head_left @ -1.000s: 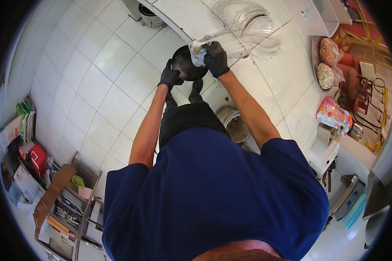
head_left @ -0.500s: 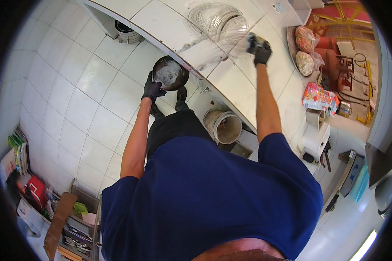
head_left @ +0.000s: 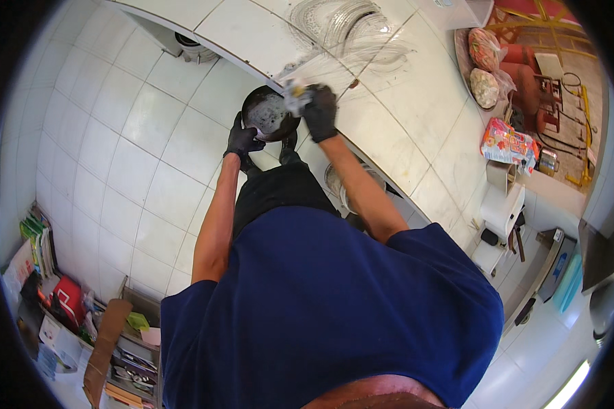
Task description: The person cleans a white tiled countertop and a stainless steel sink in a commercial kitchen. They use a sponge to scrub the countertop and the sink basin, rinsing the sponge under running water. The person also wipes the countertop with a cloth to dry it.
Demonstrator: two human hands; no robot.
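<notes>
resting pan (head_left: 269,114) between gloved fingers (head_left: 318,103)

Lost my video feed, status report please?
Left hand grips dark round pan at its rim. Right hand presses scrub pad onto it. Nothing blocking; pan beside white counter.

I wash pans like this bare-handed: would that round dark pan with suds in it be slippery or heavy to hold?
Probably slippery: the round dark pan looks sudsy inside. The gloved left hand grips its rim alone, so it seems manageable. It looks rigid.
</notes>
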